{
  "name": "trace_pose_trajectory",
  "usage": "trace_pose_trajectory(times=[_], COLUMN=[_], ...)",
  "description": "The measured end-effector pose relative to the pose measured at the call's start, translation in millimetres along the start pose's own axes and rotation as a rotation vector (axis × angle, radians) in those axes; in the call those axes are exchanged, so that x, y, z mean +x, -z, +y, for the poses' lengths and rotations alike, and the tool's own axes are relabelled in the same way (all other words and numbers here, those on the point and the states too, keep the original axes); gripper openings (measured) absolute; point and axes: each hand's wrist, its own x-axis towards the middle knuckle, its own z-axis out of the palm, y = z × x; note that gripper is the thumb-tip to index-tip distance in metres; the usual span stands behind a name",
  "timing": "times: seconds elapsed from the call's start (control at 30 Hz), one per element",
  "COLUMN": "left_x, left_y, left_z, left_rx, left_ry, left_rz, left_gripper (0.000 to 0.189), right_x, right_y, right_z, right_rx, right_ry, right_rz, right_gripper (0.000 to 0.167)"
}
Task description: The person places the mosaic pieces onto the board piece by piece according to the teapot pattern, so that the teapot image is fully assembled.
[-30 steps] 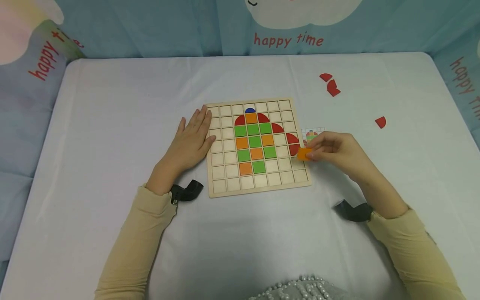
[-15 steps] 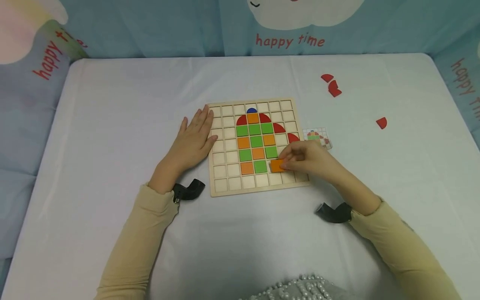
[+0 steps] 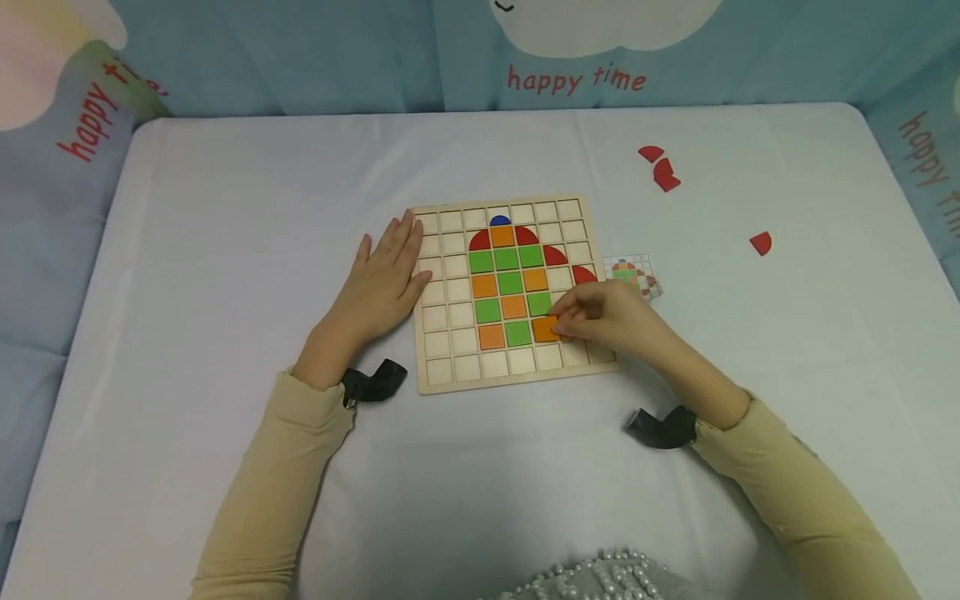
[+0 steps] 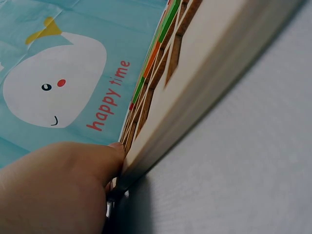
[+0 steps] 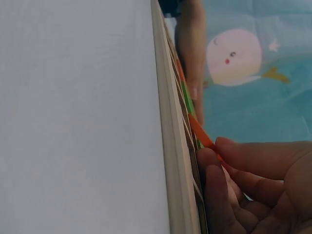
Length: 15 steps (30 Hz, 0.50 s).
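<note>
A wooden grid board (image 3: 517, 382) lies on the white cloth, with green, orange, red and blue pieces set in its cells. My right hand (image 3: 618, 317) pinches an orange square tile (image 3: 543, 330) between thumb and fingers, at the cell right of the lowest green tile (image 3: 517, 334). In the right wrist view this orange tile (image 5: 201, 134) is tilted, one edge down in the grid and the other raised in the fingers. My left hand (image 3: 382, 283) lies flat with straight fingers at the board's left edge; its thumb (image 4: 109, 158) touches the frame in the left wrist view.
A small pattern card (image 3: 637, 271) lies right of the board, partly behind the right hand. Several red quarter-round pieces (image 3: 664, 175) lie at the back right, with another red piece (image 3: 761, 243) farther right. A blue printed curtain (image 3: 337, 58) stands behind the table.
My right hand has moved left from beside the card to over the board, carrying the orange tile, and lowered it to the cell by the green tile. The left hand stays in place.
</note>
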Motion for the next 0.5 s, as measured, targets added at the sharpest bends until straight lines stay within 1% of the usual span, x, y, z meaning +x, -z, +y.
trace_pose_trajectory(times=[0.27, 0.5], left_x=[0.3, -0.3], left_y=[-0.6, 0.2], left_z=[-1.2, -0.5], left_rx=[0.003, -0.004], left_ry=[-0.009, -0.011], left_rz=[0.007, 0.008], left_gripper=[0.065, 0.065], right_x=[1.0, 1.0], right_y=[-1.6, -1.6], right_z=[-0.1, -0.6], right_rx=[-0.029, -0.019], right_ry=[0.002, 0.001], right_rz=[0.023, 0.019], right_gripper=[0.011, 0.011])
